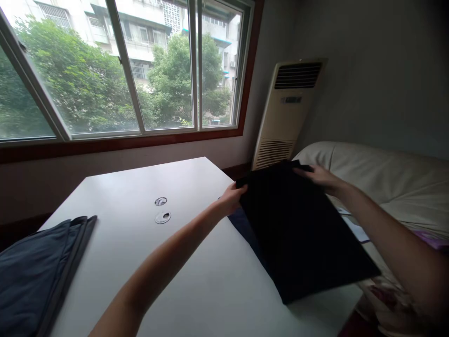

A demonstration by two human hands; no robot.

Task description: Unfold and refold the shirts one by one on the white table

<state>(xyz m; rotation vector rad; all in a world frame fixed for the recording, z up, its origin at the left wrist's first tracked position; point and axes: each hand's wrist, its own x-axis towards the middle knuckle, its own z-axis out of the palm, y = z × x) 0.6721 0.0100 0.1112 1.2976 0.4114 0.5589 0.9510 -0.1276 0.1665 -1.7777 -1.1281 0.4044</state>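
Observation:
A folded black garment (301, 234) hangs between my hands above the right side of the white table (196, 271). Its upper left corner is pinched in my left hand (231, 199), thumb on top. At the upper right edge my right hand (318, 178) grips the same cloth, slightly blurred. The exact kind of garment cannot be made out. Partly hidden beneath it, a dark navy cloth (243, 227) lies on the table. On the table's left side rests a folded grey-blue garment (38, 271) with a darker edge.
Two round cable-hole covers (162, 217) are set in the tabletop. A beige leather sofa (386, 182) stands along the right, with papers (356, 229) and a purple item (431, 239) on it. Behind are a floor-standing air conditioner (284, 117) and a wide window (140, 133).

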